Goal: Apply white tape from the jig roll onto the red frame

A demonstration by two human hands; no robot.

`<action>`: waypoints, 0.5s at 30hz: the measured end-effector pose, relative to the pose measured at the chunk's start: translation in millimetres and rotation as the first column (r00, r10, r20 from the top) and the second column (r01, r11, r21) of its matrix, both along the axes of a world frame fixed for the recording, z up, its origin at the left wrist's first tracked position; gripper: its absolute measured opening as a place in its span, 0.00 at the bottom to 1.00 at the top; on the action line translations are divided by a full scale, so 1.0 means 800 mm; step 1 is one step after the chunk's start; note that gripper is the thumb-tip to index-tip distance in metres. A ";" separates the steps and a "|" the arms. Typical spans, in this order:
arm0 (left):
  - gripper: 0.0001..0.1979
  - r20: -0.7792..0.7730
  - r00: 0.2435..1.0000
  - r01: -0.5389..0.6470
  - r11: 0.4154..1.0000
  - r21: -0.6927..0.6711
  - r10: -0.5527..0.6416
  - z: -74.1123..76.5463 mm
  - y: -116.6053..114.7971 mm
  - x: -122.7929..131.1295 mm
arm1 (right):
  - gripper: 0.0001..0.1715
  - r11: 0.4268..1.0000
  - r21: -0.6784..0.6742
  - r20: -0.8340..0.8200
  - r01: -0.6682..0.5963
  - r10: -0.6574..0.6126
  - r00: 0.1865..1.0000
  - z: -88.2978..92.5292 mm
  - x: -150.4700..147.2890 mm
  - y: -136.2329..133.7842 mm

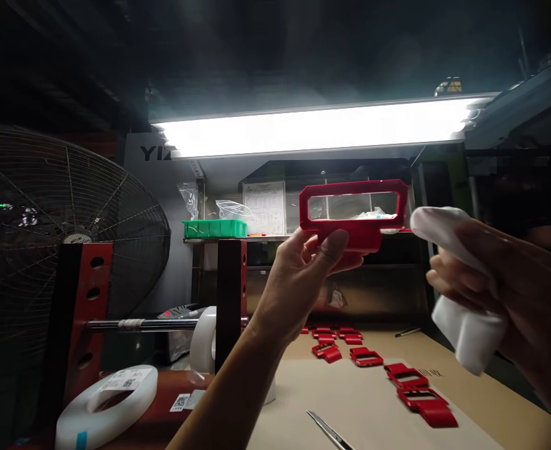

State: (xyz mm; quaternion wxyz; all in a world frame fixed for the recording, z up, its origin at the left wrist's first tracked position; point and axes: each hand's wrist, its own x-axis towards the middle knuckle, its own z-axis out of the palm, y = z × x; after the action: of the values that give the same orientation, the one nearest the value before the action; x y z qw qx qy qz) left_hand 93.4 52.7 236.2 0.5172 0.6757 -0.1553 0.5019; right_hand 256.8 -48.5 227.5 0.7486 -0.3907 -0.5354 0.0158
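Raised in front of the lamp's light is a red plastic frame part (357,236) with a wide rectangular opening. My left hand (298,269) grips it by its lower tab, thumb in front and fingers behind. Close to its right end, my right hand (472,269) holds a white cloth (467,334), which is wrapped over the fingertip and hangs below the palm. A small gap shows between the cloth and the frame part. My right hand is slightly blurred.
Several similar red parts (428,406) lie on the tan tabletop (298,387), near a utility knife (329,431) and a dark pen (407,332). At left stand a film roll (109,406), a roll-holder post (83,312) and a large fan (69,187). A shelf holds a green bin (214,229) beneath the tube lamp (313,128).
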 end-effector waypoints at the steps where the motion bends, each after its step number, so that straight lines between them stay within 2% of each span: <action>1: 0.07 0.000 1.000 0.000 1.000 -0.003 0.000 0.000 0.000 0.000 | 0.19 0.999 -0.002 -0.024 -0.039 0.039 0.999 0.005 -0.005 0.002; 4: 0.07 0.000 1.000 -0.004 1.000 -0.007 0.004 0.000 0.000 -0.001 | 0.16 0.995 -0.003 -0.052 -0.100 0.100 0.994 0.013 -0.019 0.006; 8: 0.07 -0.006 1.000 -0.018 1.000 -0.004 0.018 0.000 -0.001 -0.002 | 0.25 0.993 -0.025 0.021 -0.112 0.112 0.993 0.018 -0.033 0.009; 11: 0.08 -0.003 1.000 -0.010 1.000 -0.008 0.010 0.000 0.000 -0.003 | 0.27 0.992 -0.009 0.056 -0.127 0.128 0.990 0.019 -0.038 0.010; 15: 0.08 0.010 1.000 0.016 1.000 -0.016 -0.016 -0.001 0.001 -0.004 | 0.24 0.993 -0.005 0.106 -0.118 0.118 0.987 0.019 -0.035 0.011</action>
State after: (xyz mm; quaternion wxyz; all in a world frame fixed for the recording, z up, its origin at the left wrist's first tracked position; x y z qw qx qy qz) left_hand 90.3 53.5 235.8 0.5259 0.6677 -0.1589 0.5023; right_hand 228.7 -39.3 243.0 0.7172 -0.3581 -0.5966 0.0388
